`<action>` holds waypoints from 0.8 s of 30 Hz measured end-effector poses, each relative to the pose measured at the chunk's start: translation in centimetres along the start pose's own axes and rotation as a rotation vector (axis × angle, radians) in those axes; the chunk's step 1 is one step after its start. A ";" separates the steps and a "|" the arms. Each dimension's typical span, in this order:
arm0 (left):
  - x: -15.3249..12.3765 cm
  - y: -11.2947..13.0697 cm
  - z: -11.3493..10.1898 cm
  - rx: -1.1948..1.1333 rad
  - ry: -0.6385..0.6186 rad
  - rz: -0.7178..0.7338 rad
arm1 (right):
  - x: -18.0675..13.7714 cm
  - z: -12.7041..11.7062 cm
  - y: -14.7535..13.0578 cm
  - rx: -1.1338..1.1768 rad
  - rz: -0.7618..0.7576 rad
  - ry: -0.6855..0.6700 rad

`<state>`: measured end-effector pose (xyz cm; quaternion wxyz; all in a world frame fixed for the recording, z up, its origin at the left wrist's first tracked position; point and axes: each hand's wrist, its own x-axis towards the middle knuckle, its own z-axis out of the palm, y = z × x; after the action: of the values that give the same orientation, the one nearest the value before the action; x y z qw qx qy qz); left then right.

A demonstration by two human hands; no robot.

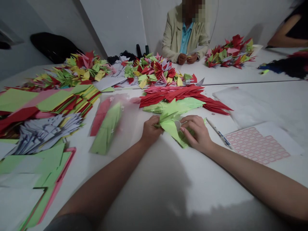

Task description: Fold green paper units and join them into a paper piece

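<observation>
My left hand (pixel 150 130) is closed on the left edge of a light green folded paper piece (pixel 172 128) lying on the white table (pixel 149 179). My right hand (pixel 196 132) rests on the same green paper, its fingers curled and pressing the fold down. Just beyond my hands lie more green folded pieces (pixel 175 106) and a fan of red folded pieces (pixel 183 94).
A pen (pixel 218 132) and a sheet of pink stickers (pixel 256 144) lie to the right. Stacks of coloured paper (pixel 45 102) and grey folded pieces (pixel 45 130) fill the left. Heaps of folded paper (pixel 154 70) lie in front of a seated person (pixel 185 35) folding paper. Another person's arm (pixel 286 32) shows far right.
</observation>
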<state>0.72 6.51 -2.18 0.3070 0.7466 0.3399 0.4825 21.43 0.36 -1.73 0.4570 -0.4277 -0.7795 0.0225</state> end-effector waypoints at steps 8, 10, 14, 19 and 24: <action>0.2 0.5 0.2 -0.005 -0.021 0.011 | -0.3 0.1 -0.1 0.043 0.100 0.061; 0.2 0.7 0.3 0.027 -0.046 0.053 | -0.4 0.1 0.0 0.048 0.121 0.066; 0.0 0.9 0.4 0.095 -0.138 0.185 | -0.4 0.1 0.2 0.014 0.070 0.065; -0.2 0.9 0.5 0.168 -0.193 0.262 | -0.2 0.2 0.2 0.014 -0.026 0.059; -0.2 0.8 0.5 0.164 -0.183 0.252 | -0.1 0.2 0.1 0.000 -0.002 0.083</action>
<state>1.33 5.82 -1.78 0.2119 0.8467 0.2525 0.4177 21.38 0.45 -1.93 0.4893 -0.4272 -0.7603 0.0043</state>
